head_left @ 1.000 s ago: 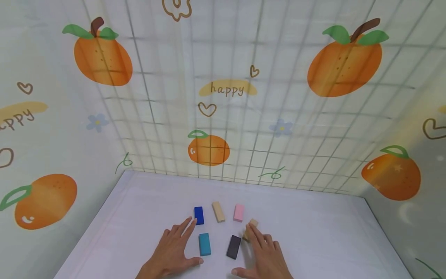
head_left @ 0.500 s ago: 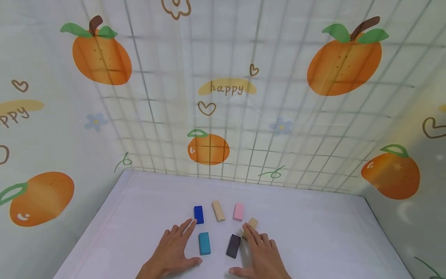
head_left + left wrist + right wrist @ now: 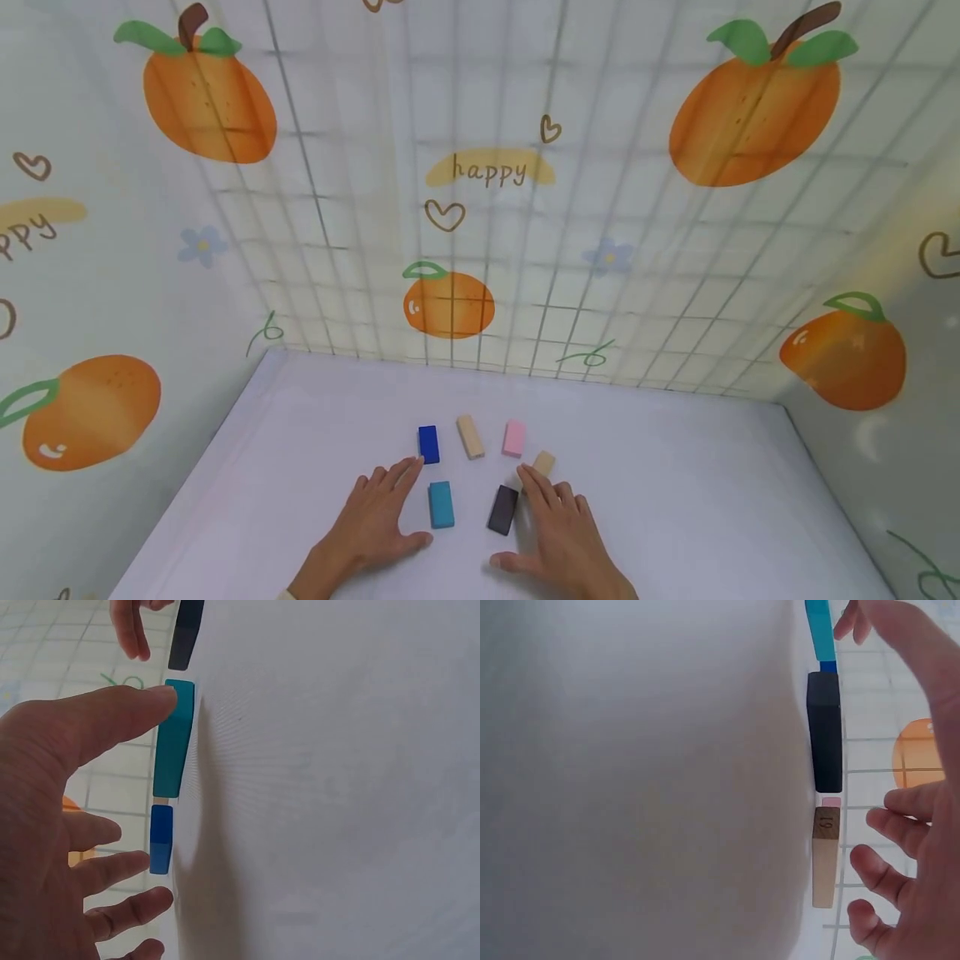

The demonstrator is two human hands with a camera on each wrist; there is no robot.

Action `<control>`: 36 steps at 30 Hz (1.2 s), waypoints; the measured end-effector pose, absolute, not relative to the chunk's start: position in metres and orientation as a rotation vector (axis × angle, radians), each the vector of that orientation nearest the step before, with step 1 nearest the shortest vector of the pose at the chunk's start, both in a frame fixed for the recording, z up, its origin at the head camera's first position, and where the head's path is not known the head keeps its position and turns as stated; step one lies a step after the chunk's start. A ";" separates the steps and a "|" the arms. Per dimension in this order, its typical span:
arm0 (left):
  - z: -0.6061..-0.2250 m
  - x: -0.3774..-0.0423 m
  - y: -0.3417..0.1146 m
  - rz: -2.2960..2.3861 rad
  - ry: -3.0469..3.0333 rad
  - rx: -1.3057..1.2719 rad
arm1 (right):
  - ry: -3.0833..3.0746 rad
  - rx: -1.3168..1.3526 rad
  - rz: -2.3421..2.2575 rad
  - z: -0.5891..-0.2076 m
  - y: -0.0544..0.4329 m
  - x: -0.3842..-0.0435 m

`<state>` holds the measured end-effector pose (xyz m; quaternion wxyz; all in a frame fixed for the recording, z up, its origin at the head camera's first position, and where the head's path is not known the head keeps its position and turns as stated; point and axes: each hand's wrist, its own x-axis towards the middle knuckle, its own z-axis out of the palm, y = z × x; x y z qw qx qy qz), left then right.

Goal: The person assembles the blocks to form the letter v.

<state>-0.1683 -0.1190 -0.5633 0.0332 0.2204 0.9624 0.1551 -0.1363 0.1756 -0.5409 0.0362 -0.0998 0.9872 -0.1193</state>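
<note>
In the head view my left hand [image 3: 371, 517] hovers with fingers spread and holds nothing. Its fingertips are near the dark blue block [image 3: 428, 445], and its thumb lies just below the teal block [image 3: 442, 505]. My right hand [image 3: 558, 529], also holding nothing, has its fingers extended beside the black block [image 3: 503, 510]. Those fingers partly cover a plain wooden block [image 3: 544, 462]. In the right wrist view that wooden block [image 3: 825, 859] shows a dark printed mark on its end, and the fingers [image 3: 885, 874] stay apart from it.
Another plain wooden block [image 3: 471, 437] and a pink block [image 3: 513, 438] lie at the back of the group. The white tabletop [image 3: 675, 500] is bounded behind by a printed curtain [image 3: 487, 250] over a wire grid.
The head view has tilted down, so everything appears higher. My right hand has shifted slightly left relative to the blocks, uncovering more of the right wooden block. The blocks keep their places.
</note>
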 end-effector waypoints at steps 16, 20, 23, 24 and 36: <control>-0.559 -0.177 -0.109 0.516 2.914 0.647 | 3.122 -0.389 -0.359 -0.540 0.175 -0.142; -0.559 -0.179 -0.107 0.510 2.917 0.666 | 3.128 -0.398 -0.362 -0.542 0.175 -0.143; -0.561 -0.180 -0.107 0.495 2.922 0.677 | 3.140 -0.417 -0.360 -0.544 0.175 -0.144; -0.562 -0.180 -0.107 0.491 2.923 0.679 | 3.142 -0.421 -0.357 -0.544 0.175 -0.144; -0.562 -0.181 -0.102 0.454 2.959 0.732 | 3.069 -0.381 -0.359 -0.544 0.171 -0.148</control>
